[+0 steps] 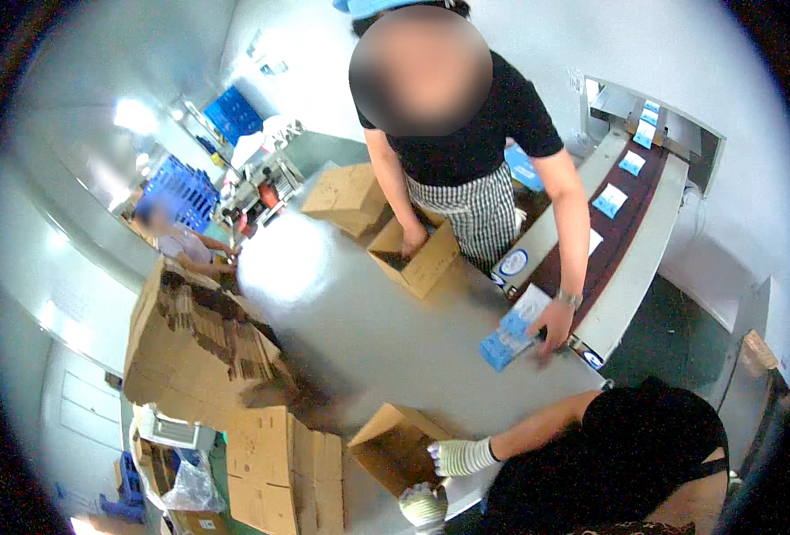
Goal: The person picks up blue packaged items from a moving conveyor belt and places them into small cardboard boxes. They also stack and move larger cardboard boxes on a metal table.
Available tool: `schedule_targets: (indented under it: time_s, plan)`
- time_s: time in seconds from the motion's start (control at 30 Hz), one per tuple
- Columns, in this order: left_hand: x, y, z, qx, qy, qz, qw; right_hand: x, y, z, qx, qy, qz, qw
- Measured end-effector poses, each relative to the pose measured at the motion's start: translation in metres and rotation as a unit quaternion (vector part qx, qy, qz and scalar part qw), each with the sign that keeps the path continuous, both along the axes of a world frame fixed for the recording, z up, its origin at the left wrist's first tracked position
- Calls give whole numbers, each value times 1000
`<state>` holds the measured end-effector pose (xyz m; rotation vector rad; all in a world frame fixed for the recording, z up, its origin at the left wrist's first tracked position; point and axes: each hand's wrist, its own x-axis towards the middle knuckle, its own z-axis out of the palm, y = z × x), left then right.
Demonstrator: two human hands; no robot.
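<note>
Head view, low in the middle: open carton on the near edge of the grey table, mouth turned up and to the left, 1 flap raised.

Right hand in a white knit glove, right at the near wall of the carton, fingers bent toward the rim; impossible to tell if truly closed on the cardboard or only resting. Left hand, gloved too, just below the carton corner, half curled; nothing clearly held, so also impossible to tell.

Probably best to do as follows: keep 1 hand flat against the wall to hold the carton steady, press the flaps outward with the other, and keep the base fully on the table, not past the edge.

Hard to see: inside of the carton dark, contents unknown. Left hand partly cut by the lower rim. Far side, another person's hand on blue packets beside the conveyor; more packets on the belt, small and blurred. Stack of flat cardboard to the left, its number unclear.
</note>
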<state>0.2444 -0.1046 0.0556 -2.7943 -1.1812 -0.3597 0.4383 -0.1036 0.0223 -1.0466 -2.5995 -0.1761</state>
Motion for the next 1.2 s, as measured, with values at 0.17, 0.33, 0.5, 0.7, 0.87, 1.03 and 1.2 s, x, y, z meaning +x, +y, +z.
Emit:
schedule_targets:
  time_s: [0.17, 0.33, 0.5, 0.7, 0.87, 1.03, 1.2]
  plan:
    - [2, -15, 50, 11, -58, 0, 998, -12, 0, 22, -10, -2, 23, 1000]
    - [15, -24, 100, 11, -23, 8, 1000, -2, -7, 48, -6, 73, 34, 997]
    - [15, -29, 123, -2, 61, 20, 998, 10, -17, 98, 15, 23, 28, 999]
    - [35, -55, 154, 3, 54, 43, 998, 35, -40, 144, 16, 54, 42, 998]
    - [56, -58, 141, 16, 48, 47, 998, 59, -45, 148, 0, 17, 29, 999]
    - [76, -61, 116, -2, 21, 48, 999, 81, -48, 128, -18, 27, 25, 999]
    - [110, -62, 86, -1, 46, 56, 997, 110, -47, 93, 12, 16, 26, 999]
